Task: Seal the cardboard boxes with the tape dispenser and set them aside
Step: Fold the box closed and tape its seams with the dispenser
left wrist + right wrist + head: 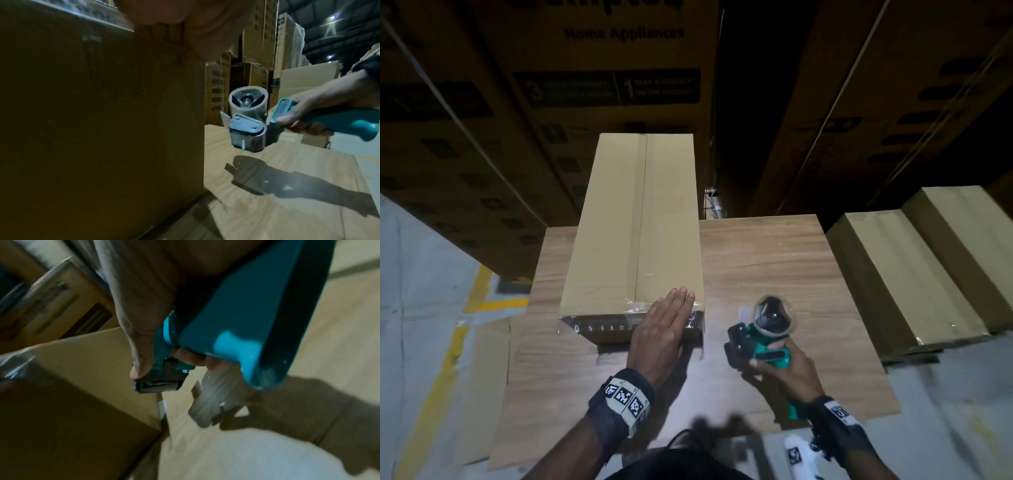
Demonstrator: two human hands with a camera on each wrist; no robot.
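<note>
- Head view: fingers (681, 297) of the left hand (661, 334) lie straight and together, flat over the near top edge of the cardboard box (635, 222), pressing clear tape that wraps down onto the near end face. The right hand (789, 368) is curled around the handle of the teal tape dispenser (763, 337), held off the table (774, 267) just right of the box's near corner. A tape strip appears to run along the centre seam to the far end. Two more boxes (928, 270) sit well right of the box, beyond the table edge.
- Left wrist view: box end face (98, 121) fills the left; the dispenser (248, 120) hangs above the table (287, 211), apart from the box. Left fingers not shown.
- Right wrist view: blurred; thumb and fingers wrapped on the dispenser handle (246, 321), box corner (92, 361) just left.
- Judgement: this box looks sealed on top, probably complete; smoothing the tape end is under way, setting it aside remains.
</note>
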